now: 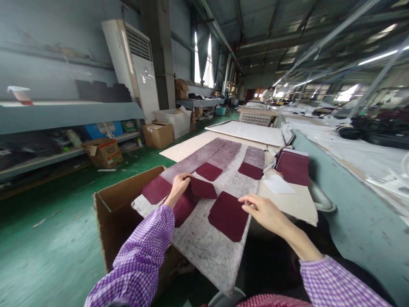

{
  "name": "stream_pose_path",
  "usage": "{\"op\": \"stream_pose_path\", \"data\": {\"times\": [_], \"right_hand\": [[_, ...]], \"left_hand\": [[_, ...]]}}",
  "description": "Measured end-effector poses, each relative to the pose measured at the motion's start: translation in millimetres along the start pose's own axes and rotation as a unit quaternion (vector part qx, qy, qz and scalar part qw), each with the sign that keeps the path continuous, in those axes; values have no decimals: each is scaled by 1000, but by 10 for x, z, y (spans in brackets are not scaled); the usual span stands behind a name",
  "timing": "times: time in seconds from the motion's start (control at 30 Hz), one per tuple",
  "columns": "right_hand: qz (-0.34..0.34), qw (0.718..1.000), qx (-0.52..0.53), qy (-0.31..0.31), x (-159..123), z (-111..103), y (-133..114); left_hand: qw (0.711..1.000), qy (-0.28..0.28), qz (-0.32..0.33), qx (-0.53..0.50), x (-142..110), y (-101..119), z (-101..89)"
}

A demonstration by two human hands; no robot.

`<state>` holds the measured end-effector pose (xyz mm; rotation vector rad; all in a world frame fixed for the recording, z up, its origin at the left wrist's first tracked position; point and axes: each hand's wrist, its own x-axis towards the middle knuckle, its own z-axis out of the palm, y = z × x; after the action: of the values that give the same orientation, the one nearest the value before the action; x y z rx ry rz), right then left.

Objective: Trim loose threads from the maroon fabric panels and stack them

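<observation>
My left hand pinches the edge of a maroon fabric piece, tilted up off the board. Below that hand, another maroon piece lies partly covered. A flat maroon piece with cut corners rests on the grey, stained board. My right hand is at this piece's right edge, thumb and forefinger drawn together; whatever is between them is too small to make out. Farther up the board, overlapping rows of pieces show a speckled whitish surface, with plain maroon at their near ends.
A stack of maroon pieces sits at the right beside a white paper. An open cardboard box stands under the board's left side. Along the right runs a long table with a pale green side. Several boxes line the left wall.
</observation>
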<state>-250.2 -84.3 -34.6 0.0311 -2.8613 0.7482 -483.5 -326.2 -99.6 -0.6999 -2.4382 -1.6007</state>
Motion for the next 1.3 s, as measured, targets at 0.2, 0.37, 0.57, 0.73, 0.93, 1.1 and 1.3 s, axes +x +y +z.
{"op": "stream_pose_path", "data": {"times": [0.2, 0.37, 0.57, 0.73, 0.93, 1.1, 1.3], "right_hand": [[-141, 989, -30, 40, 394, 530, -452], [-167, 970, -133, 116, 710, 693, -653], [-171, 967, -191, 11, 1070, 628, -679], [-119, 978, -170, 8, 1146, 600, -651], [-114, 981, -156, 27, 1052, 635, -669], [-117, 971, -181, 100, 1061, 709, -796], [-140, 956, -226, 127, 1262, 915, -1007]], "left_hand": [[997, 16, -72, -27, 157, -24, 59], [995, 12, -91, -31, 169, 0, 93], [996, -46, -55, -47, 164, 5, -6], [980, -165, 0, -110, 76, -50, -358], [965, -188, 9, -184, 57, -159, -402], [983, -102, 7, -153, 105, -66, -162], [991, -27, 7, -134, 29, 73, -78]]}}
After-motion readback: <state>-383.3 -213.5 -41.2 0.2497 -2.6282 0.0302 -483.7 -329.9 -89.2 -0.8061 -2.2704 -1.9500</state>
